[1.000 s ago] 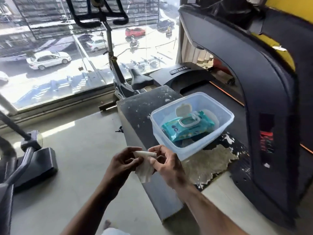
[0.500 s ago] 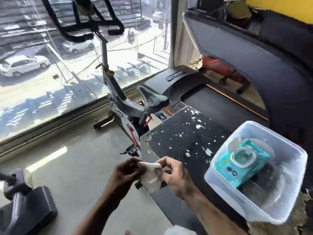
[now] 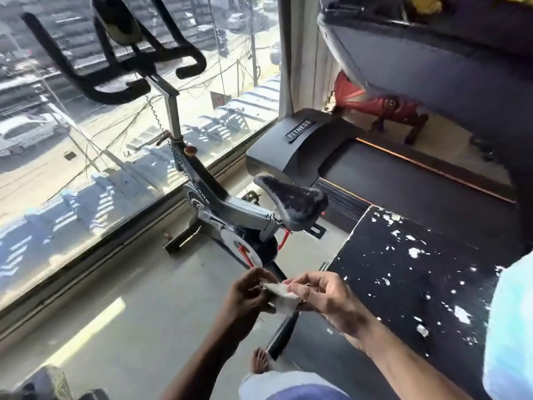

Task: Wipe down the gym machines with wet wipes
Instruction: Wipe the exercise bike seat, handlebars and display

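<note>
A white wet wipe (image 3: 281,295) is stretched between my two hands low in the middle of the view. My left hand (image 3: 248,295) pinches its left edge and my right hand (image 3: 323,295) pinches its right edge. Just beyond my hands stands a black exercise bike (image 3: 230,209) with a worn saddle (image 3: 291,202) and black handlebars (image 3: 115,64). The clear plastic tub (image 3: 507,327) shows only as a pale edge at the right border; the wipes pack is out of view.
A black bench top (image 3: 418,272) with peeling white patches lies to my right. Behind it runs a treadmill deck with a motor cover (image 3: 300,140) marked FITNESS and a console arm (image 3: 432,62) overhead. A floor-to-ceiling window (image 3: 86,145) runs along the left. Grey floor (image 3: 115,313) lies in front.
The view has swung left and forward, bringing the bike to the centre and pushing the tub to the right border. Both hands still hold the wipe and have pulled it flatter.
</note>
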Demonstrator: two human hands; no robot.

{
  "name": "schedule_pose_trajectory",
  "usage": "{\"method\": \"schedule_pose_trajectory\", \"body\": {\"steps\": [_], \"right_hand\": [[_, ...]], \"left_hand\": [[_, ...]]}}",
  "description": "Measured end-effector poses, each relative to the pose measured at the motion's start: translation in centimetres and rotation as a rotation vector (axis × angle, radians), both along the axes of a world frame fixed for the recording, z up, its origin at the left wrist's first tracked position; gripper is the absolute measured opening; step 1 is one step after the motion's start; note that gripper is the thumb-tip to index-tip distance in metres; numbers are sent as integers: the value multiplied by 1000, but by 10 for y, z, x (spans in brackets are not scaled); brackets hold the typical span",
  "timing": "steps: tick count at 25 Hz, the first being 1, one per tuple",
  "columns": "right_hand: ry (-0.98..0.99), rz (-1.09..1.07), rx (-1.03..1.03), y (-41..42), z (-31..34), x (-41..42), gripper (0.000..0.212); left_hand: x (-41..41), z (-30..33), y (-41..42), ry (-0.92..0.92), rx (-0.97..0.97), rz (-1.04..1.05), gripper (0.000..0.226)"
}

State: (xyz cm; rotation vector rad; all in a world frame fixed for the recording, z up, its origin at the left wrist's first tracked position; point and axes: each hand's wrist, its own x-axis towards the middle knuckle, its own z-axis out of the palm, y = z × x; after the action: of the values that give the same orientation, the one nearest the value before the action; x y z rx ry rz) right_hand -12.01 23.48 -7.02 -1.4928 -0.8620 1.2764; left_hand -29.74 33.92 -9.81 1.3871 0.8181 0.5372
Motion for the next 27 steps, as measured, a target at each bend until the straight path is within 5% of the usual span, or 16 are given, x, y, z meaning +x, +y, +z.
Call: {"method": "schedule_pose_trajectory", "body": {"steps": [4,6,8,11,16,20,23,27], "right_hand": [[-346,-116,44,71,-4,6,24],[-575,-237,71,103,-17,26,37],[-866,-437,113,132,-40,59,16],[-1189,-675,135,166,-61,114,8],[-1234,-554,-240,222,-111,107,36],[-1311,-483,-504,241,-127,48,82],[-1319,-565,-627,266,-118,47,81],[-1303,-396,-735,311,-113,88,82]], "left_hand": [[8,-9,95,169,175,-160,34],[16,-18,147,309,523,-228,41],[35,-32,197,404,813,-287,57],[79,-41,248,602,903,-467,72],[153,-73,345,607,1241,-724,85],[174,-102,394,477,1333,-940,110],[177,-108,408,377,1329,-1041,109],[183,-109,425,271,1346,-1133,97]]}}
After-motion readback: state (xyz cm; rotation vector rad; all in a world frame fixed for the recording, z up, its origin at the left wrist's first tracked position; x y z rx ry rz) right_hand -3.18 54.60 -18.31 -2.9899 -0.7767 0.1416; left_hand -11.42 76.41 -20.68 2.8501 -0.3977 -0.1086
